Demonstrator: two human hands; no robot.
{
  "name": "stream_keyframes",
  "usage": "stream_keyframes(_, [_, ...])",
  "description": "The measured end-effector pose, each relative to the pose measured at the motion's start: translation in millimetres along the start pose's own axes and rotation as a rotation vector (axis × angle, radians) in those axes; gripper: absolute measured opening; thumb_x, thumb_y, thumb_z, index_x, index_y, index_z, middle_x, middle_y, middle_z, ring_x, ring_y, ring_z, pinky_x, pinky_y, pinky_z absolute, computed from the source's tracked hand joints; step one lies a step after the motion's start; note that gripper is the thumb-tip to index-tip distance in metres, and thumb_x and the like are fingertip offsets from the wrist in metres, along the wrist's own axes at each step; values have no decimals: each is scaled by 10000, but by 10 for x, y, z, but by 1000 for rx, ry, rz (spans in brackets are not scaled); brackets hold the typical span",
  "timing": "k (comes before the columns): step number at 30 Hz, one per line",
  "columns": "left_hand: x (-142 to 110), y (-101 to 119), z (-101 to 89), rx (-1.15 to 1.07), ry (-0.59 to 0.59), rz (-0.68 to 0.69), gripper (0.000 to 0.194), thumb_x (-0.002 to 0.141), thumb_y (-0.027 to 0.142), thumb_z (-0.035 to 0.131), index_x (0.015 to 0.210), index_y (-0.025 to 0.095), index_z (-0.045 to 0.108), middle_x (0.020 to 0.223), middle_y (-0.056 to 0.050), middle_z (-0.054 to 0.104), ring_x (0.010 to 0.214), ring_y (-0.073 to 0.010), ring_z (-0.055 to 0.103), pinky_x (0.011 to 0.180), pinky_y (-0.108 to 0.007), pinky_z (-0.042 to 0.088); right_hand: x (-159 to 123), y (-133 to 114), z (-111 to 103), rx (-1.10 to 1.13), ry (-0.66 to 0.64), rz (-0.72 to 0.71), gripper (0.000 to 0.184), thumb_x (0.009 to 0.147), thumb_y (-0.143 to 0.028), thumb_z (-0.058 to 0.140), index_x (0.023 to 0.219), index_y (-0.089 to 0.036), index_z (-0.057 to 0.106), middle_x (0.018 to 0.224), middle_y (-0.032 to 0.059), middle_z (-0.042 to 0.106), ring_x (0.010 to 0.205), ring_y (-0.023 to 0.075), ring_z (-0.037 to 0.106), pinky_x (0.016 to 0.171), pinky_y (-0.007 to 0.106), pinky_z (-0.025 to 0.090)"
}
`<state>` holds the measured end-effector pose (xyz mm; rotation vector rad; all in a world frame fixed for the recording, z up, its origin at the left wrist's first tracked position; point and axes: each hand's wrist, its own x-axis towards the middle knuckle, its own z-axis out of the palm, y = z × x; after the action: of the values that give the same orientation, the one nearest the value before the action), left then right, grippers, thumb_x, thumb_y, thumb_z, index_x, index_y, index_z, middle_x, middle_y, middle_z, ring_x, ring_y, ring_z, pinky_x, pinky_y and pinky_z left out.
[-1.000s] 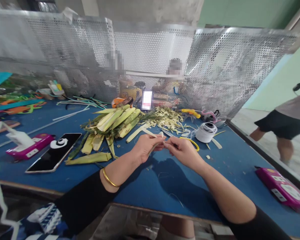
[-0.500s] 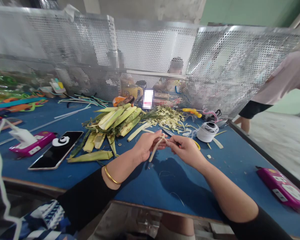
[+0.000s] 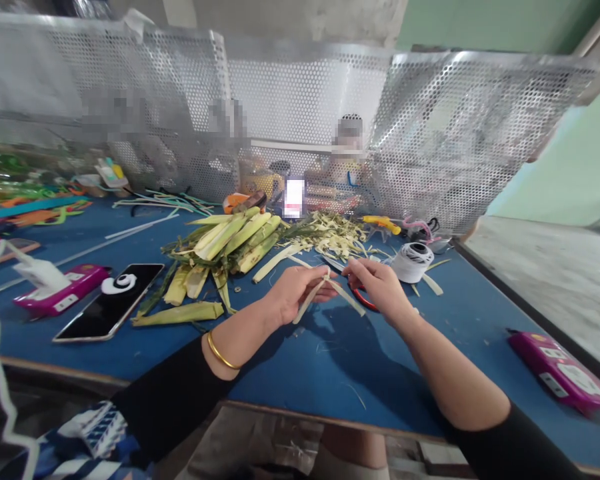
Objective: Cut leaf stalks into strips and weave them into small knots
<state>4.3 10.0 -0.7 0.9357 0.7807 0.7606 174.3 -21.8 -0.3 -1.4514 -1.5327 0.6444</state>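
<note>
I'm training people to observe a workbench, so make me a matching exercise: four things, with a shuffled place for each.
Things
1. Pale strips
2. Gold bangle
3. White spool
4. Black-screened phone

Places
A. Next to a purple box
B. Around the left forearm
C. To the right of the right hand
D. Held in the left hand

Pairs: 1-D, 2-B, 3-C, 4-A

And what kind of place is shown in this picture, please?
Probably a small craft workshop: a blue worktable holds piled pale-green husks, a spool of white cord and coloured strips.
</note>
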Motion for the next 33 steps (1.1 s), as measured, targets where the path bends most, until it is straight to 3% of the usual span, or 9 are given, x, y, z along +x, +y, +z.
stream_keyframes(3, [-31, -12, 12, 68, -37, -4, 192, 750, 299, 726, 753, 106, 726, 651, -79, 697, 596, -140, 652, 615, -226, 523, 23, 55, 40, 195, -52, 103, 458, 749, -627, 581, 686, -179, 650, 629, 21, 583, 610, 151, 517, 608, 282, 419])
stream_keyframes(6, [-61, -40, 42, 177, -37, 4, 144, 702, 257, 755, 701, 119, 712, 639, -64, 693, 573, -128, 632, 596, -227, 500, -7, 77, 102, 336, -115, 164, 373, 697, -554, 682, 679, -183, 643, 624, 2, 581, 567, 120, 480, 579, 267, 401])
stream_keyframes(11, [-75, -50, 67, 279, -44, -26, 116, 671, 194, 743, 610, 125, 672, 578, -52, 666, 543, -128, 617, 590, -246, 493, -67, 77, 189, 449, -114, 155, 262, 657, -405, 742, 648, -176, 615, 585, -10, 586, 560, 111, 475, 590, 268, 397])
stream_keyframes(17, [-64, -63, 39, 328, -77, -12, 177, 628, 260, 788, 608, 114, 689, 604, -57, 670, 528, -111, 592, 592, -244, 499, -62, 106, 242, 302, -12, 74, 255, 726, -409, 628, 615, -198, 540, 555, -9, 548, 551, 135, 475, 589, 296, 398])
stream_keyframes(21, [-65, -108, 37, 381, -120, -33, 145, 670, 262, 749, 661, 121, 716, 640, -62, 690, 555, -118, 615, 620, -248, 514, -45, 57, 152, -58, 194, -191, 206, 770, -381, 609, 837, -190, 648, 824, 56, 626, 772, 199, 570, 724, 339, 432])
stream_keyframes(24, [-73, -148, 63, 461, -157, -32, 152, 690, 260, 720, 635, 120, 701, 627, -62, 690, 577, -139, 642, 641, -266, 527, -71, -10, 121, -175, 85, -351, 171, 782, -341, 629, 862, -201, 685, 940, 74, 652, 903, 218, 597, 805, 342, 432])
stream_keyframes(27, [-86, -184, 97, 514, -142, -64, 143, 682, 218, 706, 585, 122, 665, 547, -39, 655, 550, -149, 644, 629, -277, 529, -111, -33, 165, -108, -91, -281, 117, 777, -305, 635, 729, -199, 655, 784, 33, 660, 758, 183, 608, 719, 310, 445])
stream_keyframes(29, [-95, -201, 111, 514, -149, -78, 131, 679, 210, 706, 588, 124, 666, 528, -30, 646, 537, -148, 640, 628, -280, 528, -124, -15, 207, -37, -94, -250, 126, 764, -287, 639, 679, -198, 617, 703, 9, 632, 684, 165, 587, 663, 290, 440])
stream_keyframes(33, [-106, -192, 106, 463, -191, -94, 130, 663, 248, 747, 655, 126, 706, 604, -46, 688, 564, -147, 649, 660, -285, 524, -99, 44, 221, -7, 26, -311, 143, 769, -275, 620, 651, -201, 589, 704, 10, 618, 681, 161, 579, 663, 282, 447])
